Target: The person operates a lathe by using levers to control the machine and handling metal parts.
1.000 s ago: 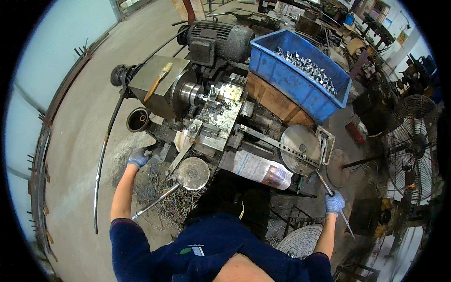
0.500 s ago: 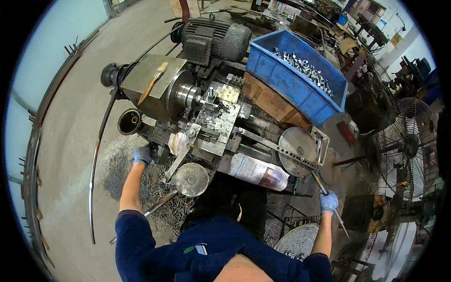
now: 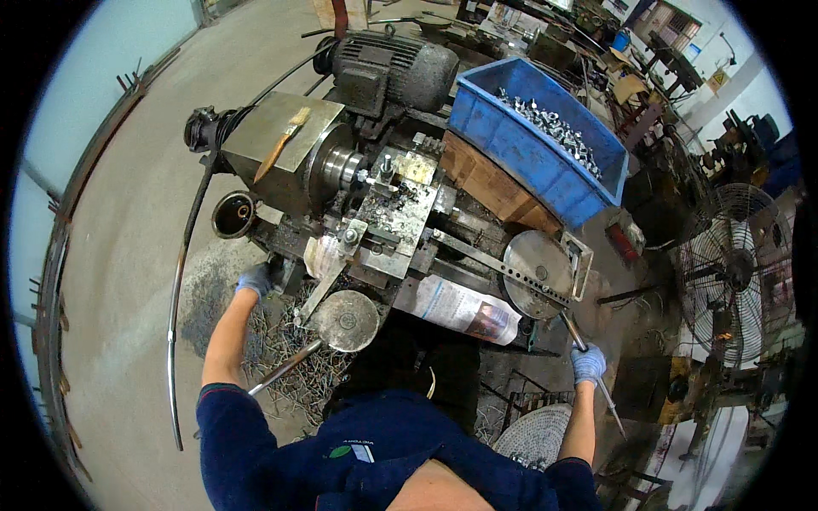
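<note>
My right hand, in a blue-and-white knit glove, is closed round a long metal lever below a round metal disc. My left hand, gloved alike, is curled against a dark part at the lathe's lower left; its fingertips and anything in them are hidden. Between my hands stands a small lathe with a shiny chuck and a chip-strewn tool slide. A small bright workpiece sits at the chuck's nose. A second metal disc with a bar handle lies nearer me.
A blue crate of small metal parts rests on a wooden board behind the slide. A wood-handled brush lies on the headstock, below a motor. Metal shavings cover the floor at left. A fan stands right.
The view has shifted slightly. My left elbow has moved a little outward. Both hands keep about the same places, the right still on the lever.
</note>
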`<action>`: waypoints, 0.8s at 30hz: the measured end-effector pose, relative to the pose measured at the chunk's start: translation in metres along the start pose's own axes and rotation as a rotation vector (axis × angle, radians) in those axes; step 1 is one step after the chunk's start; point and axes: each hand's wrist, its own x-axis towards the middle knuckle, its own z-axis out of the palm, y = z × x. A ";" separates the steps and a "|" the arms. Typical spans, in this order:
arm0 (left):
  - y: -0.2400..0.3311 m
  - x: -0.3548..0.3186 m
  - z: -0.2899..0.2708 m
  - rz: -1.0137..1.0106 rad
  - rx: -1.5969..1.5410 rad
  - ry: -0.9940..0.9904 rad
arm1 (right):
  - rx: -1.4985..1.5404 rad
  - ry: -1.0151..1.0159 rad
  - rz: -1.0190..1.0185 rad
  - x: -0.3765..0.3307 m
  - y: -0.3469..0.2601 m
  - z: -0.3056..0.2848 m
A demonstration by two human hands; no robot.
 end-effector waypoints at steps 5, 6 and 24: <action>-0.012 -0.064 -0.057 0.097 -0.184 0.182 | 0.021 0.019 0.021 -0.006 0.003 0.000; -0.013 -0.086 -0.079 0.140 -0.238 0.228 | 0.021 0.017 0.019 -0.008 0.006 0.003; -0.176 -0.181 -0.066 -0.199 0.124 0.699 | 0.099 0.036 0.046 -0.044 0.004 0.009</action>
